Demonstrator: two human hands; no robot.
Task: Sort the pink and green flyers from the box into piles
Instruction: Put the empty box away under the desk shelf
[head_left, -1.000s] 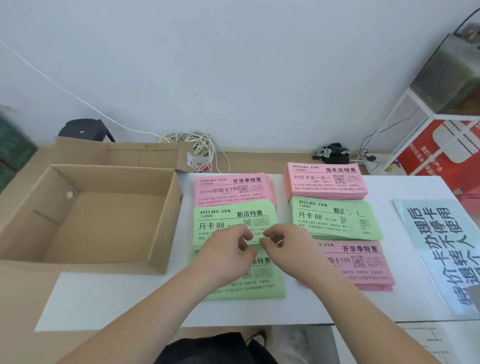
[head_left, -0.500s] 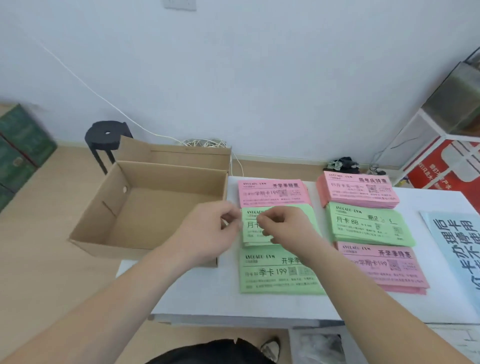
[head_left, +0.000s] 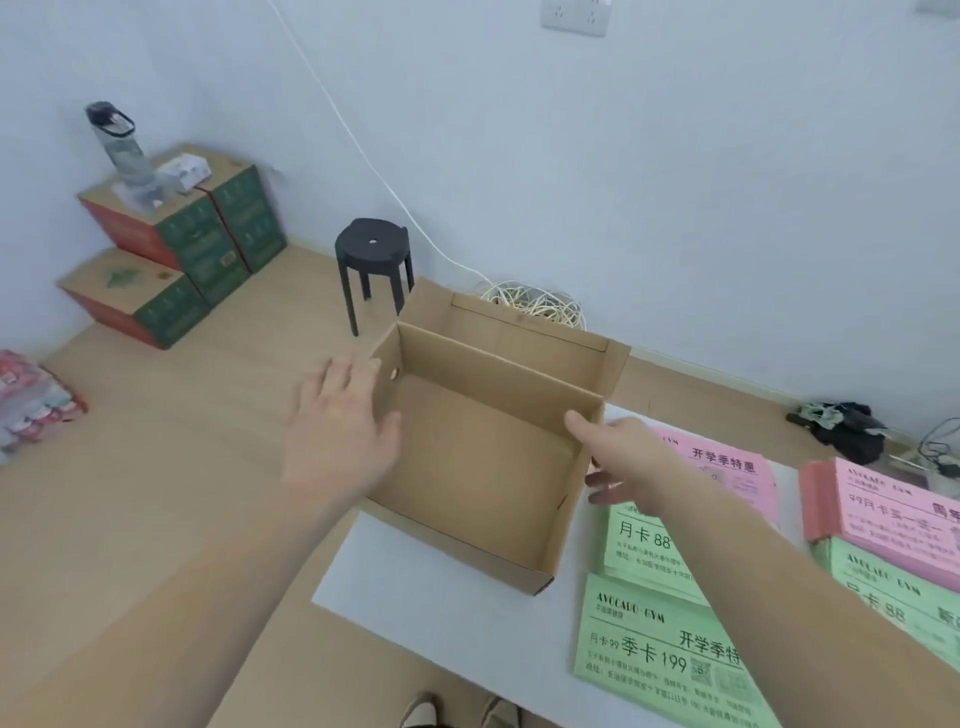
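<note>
An open cardboard box (head_left: 519, 364) sits on the left end of the white table (head_left: 426, 582), and nothing shows inside it. My left hand (head_left: 340, 431) is open with spread fingers just outside the box's left wall. My right hand (head_left: 631, 462) is open beside the box's right wall, thumb near the rim. Right of the box lie flyer piles: a pink pile (head_left: 727, 467), a green pile (head_left: 649, 551), a nearer green pile (head_left: 670, 660), a thick pink stack (head_left: 883, 509) and a green pile (head_left: 893, 597) at the right edge.
A black stool (head_left: 374, 254) stands on the floor behind the box. A coil of pale cable (head_left: 535, 304) lies by the wall. Stacked green and red cartons (head_left: 176, 244) with a bottle (head_left: 122, 150) on top stand at the far left. Dark cloth (head_left: 841, 428) lies near the wall.
Both hands left the green flyer pile and moved left to either side of the box, fingers now spread. The camera swung left, so the box fills the middle.
</note>
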